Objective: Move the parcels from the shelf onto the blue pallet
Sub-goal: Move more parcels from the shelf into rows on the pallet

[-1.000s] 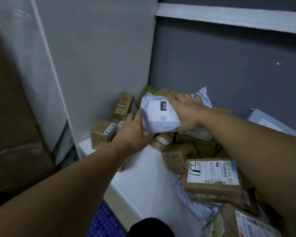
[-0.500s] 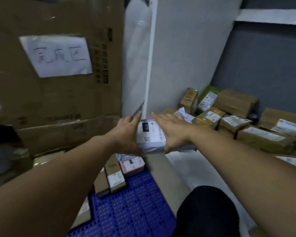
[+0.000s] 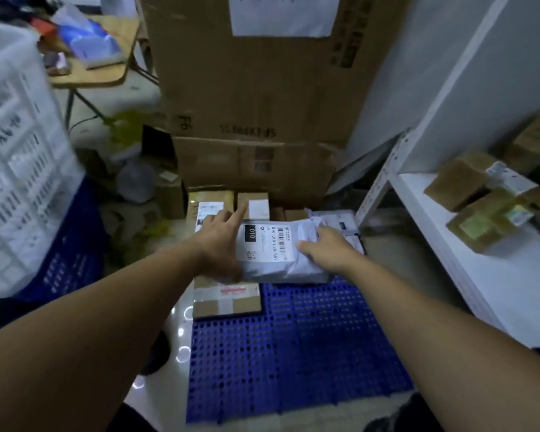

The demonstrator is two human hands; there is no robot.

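I hold a grey plastic mailer parcel (image 3: 270,254) with a white barcode label just above the far part of the blue pallet (image 3: 293,344). My left hand (image 3: 219,241) presses against its left edge with the fingers stretched out straight. My right hand (image 3: 328,249) grips its right edge, thumb on top of the label. Brown boxes (image 3: 211,202) and a flat taped box (image 3: 226,299) lie on the pallet's far and left side. To the right is the white shelf (image 3: 487,275), with several brown parcels (image 3: 477,198) on it.
Large cardboard cartons (image 3: 256,104) stand right behind the pallet. A white slotted plastic crate (image 3: 19,157) is at the left on another blue pallet. A wooden table (image 3: 94,60) with clutter stands at the back left. The shelf's perforated post (image 3: 378,185) borders the pallet's right far corner.
I have turned left from the shelf and carried the grey parcel down over the blue pallet. Both hands stayed on it, and the shelf is now at my right.
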